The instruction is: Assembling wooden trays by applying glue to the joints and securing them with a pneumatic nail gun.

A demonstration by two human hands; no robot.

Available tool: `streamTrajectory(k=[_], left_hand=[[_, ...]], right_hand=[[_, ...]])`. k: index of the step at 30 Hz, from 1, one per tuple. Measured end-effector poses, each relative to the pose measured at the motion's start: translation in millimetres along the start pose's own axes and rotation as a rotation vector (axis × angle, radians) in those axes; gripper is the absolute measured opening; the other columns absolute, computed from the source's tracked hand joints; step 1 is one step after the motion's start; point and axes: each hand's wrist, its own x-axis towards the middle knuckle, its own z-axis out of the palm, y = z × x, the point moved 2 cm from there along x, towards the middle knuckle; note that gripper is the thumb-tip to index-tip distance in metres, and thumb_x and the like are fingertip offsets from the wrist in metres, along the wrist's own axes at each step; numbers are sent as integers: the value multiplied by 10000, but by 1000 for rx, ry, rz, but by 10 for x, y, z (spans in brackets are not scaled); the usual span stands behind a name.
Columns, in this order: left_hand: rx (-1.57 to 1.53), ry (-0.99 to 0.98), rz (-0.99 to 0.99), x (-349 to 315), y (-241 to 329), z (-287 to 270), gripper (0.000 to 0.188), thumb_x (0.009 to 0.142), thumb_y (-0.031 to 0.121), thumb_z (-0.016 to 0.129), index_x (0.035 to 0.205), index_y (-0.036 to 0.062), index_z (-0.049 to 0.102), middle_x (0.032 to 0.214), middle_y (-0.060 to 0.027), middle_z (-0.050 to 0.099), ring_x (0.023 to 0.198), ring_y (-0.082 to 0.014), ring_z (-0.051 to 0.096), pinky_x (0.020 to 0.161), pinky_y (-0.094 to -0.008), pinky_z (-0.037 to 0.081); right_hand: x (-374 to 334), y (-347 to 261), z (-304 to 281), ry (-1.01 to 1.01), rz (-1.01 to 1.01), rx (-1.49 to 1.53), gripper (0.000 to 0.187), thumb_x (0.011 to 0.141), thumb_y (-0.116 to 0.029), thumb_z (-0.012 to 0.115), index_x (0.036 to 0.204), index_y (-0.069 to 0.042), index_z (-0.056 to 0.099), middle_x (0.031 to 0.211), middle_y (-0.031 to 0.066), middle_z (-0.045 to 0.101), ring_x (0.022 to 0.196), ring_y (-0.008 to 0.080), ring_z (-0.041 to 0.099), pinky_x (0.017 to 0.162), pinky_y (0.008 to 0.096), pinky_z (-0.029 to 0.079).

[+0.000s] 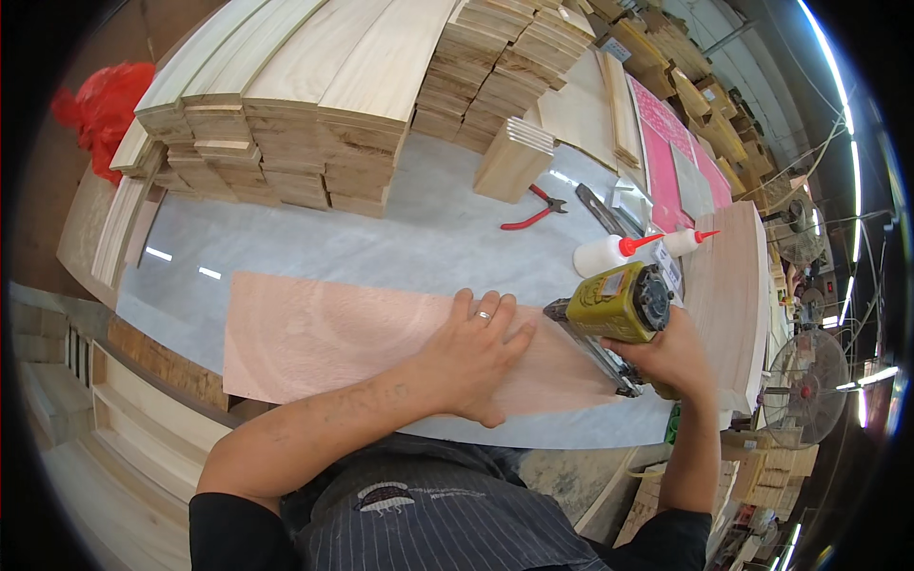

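Note:
A thin reddish plywood panel (324,333) lies along the near side of the grey worktop. My left hand (481,357) rests on it with the fingers spread, pressing the panel's right half; a ring is on one finger. In my right hand (666,357) is a yellow-green and black nail gun (614,309), gripped by its handle, which the hand mostly hides. The tool's nose is over the panel's right end; whether it touches the wood I cannot tell. Just beyond the nail gun stand two white glue bottles with red tips, the nearer bottle (602,255) and the farther one (681,242).
Tall stacks of pale boards (333,124) fill the worktop's far left. Red-handled pliers (535,209) lie near a small upright bundle of wood pieces (514,160). At the right is a stack of thin panels (728,295), with a standing fan (804,390) beyond it.

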Motion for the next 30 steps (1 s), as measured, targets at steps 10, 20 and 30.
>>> streamTrajectory(k=[10, 20, 30], left_hand=[[-49, -4, 10, -4, -2, 11, 1092, 578, 556, 855, 1444, 3, 483, 1378, -316, 428, 1314, -451, 401, 1094, -595, 278], [-31, -31, -5, -2, -5, 16, 1107, 582, 592, 831, 1454, 11, 475, 1379, -315, 404, 1330, -457, 370, 1113, -604, 239], [-35, -103, -28, 38, 10, -44, 1143, 585, 599, 837, 1489, 26, 435, 1405, -319, 378, 1365, -466, 328, 1154, -603, 193]], right_hand=[[-183, 732, -346, 86, 328, 153, 394, 748, -220, 892, 1038, -6, 734, 760, 38, 710, 536, 99, 609, 485, 294, 490], [-171, 1050, -347, 77, 359, 190, 352, 766, -235, 873, 971, 17, 738, 655, 28, 658, 454, 98, 555, 442, 288, 445], [-122, 1094, -346, 44, 341, 113, 395, 761, -233, 879, 1044, 2, 737, 699, 48, 698, 462, 116, 572, 466, 311, 479]])
